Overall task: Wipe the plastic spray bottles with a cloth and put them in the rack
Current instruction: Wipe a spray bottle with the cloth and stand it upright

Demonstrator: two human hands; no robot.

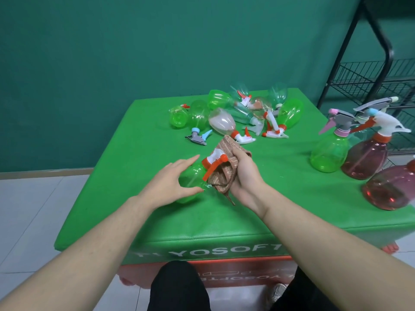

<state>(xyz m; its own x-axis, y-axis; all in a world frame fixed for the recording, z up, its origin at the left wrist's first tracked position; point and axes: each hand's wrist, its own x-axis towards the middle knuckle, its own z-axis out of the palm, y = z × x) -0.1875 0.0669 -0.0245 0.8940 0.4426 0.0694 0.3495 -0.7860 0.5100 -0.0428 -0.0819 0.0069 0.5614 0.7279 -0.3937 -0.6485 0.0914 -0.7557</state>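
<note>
A green spray bottle [193, 176] with an orange-and-white trigger head lies tilted on the green table [258, 198]. My left hand [168, 182] grips its body from the left. My right hand [243, 173] is closed on a brown cloth [222, 173] pressed against the bottle's neck and trigger. A pile of several green, clear and pink bottles [238, 113] lies at the table's far side. At the right stand a green bottle [327, 153] and two red-tinted bottles [365, 162] [390, 189]. The black wire rack [368, 79] stands beyond the table's right edge.
A loose grey-and-blue trigger head [198, 136] lies on the table left of the pile. The teal wall is behind. Tiled floor lies to the left. My knees in black trousers [179, 288] are against the table's front edge.
</note>
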